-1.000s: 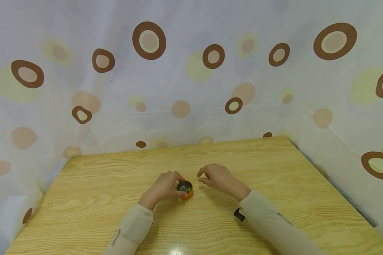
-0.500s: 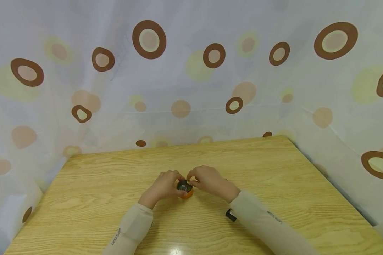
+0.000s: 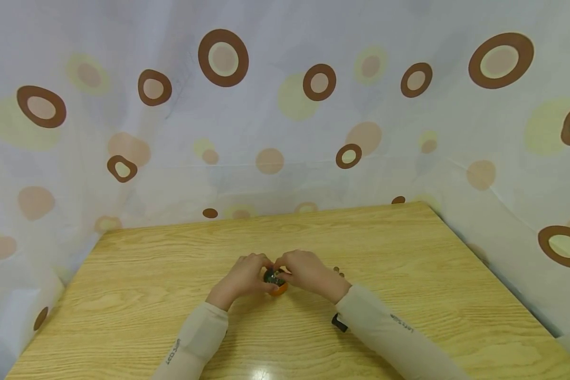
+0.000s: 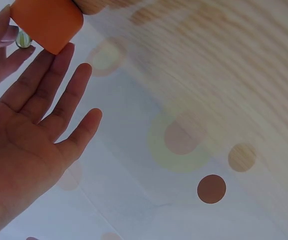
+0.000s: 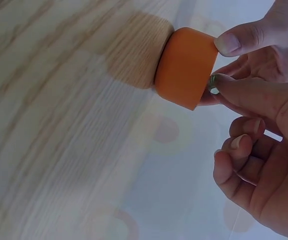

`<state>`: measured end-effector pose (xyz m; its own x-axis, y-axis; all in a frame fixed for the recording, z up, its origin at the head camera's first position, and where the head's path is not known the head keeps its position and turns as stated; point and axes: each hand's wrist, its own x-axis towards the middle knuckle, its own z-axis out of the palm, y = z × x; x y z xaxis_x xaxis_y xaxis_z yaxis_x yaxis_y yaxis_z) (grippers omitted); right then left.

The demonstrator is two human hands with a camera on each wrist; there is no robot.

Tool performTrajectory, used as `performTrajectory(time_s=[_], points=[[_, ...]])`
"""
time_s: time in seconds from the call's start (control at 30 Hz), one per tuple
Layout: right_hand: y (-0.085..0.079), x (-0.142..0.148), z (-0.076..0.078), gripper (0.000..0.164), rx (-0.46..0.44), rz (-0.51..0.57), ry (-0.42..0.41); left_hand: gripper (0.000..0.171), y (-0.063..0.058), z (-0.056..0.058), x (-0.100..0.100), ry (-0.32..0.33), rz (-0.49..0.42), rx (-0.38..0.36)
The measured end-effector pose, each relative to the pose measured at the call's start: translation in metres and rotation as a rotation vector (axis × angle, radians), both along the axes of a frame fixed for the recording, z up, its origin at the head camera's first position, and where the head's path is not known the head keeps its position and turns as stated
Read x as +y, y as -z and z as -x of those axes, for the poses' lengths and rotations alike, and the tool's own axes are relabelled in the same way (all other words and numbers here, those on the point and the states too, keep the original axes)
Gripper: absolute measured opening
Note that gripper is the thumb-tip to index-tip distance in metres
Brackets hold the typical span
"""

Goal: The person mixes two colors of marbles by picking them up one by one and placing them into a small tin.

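Observation:
A small orange cup (image 3: 279,291) with a dark inside stands on the wooden table. My left hand (image 3: 239,279) holds it from the left, the thumb on its near side and fingers on the far side. Several small shiny bits with green in them show inside, too small to make out fully. At the cup's mouth, my right hand (image 3: 306,272) pinches a clear glass marble with green in it (image 5: 213,85) between thumb and forefinger. Its other fingers are curled. The left wrist view also catches the marble (image 4: 24,39) beside the cup's rim.
Behind the right wrist, small round brownish things (image 3: 336,269) lie on the table (image 3: 171,295). A pale curtain (image 3: 275,121) with brown and yellow circles hangs along the table's back and sides.
My right hand has moved left from beside the cup to its mouth with the marble. Small round things have come into sight behind its wrist. My left hand has stayed on the cup.

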<state>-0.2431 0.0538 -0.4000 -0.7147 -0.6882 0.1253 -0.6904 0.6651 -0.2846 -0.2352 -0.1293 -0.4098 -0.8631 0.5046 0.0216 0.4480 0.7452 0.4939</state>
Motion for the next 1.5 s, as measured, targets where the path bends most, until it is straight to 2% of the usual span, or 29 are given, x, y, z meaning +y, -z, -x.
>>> performTrajectory(time_s=[0.3,0.8,1.07,1.3,1.5], points=[[0.002,0.000,-0.001,0.017,0.021,0.007,-0.014,0.034,0.001,-0.001,0.001,0.006,-0.004,0.001],[-0.003,0.024,0.002,0.014,0.098,0.021,0.049,0.039,0.001,-0.001,0.002,-0.009,0.003,-0.007],[-0.007,0.041,0.007,0.015,0.042,0.026,0.093,0.041,0.000,-0.002,0.003,-0.018,0.022,-0.004],[-0.008,0.053,0.011,0.016,0.047,0.019,0.136,0.041,-0.001,-0.001,0.003,-0.017,0.012,-0.003],[-0.010,0.068,0.018,0.018,-0.002,0.002,0.191,0.042,-0.002,-0.002,0.003,-0.019,0.012,-0.002]])
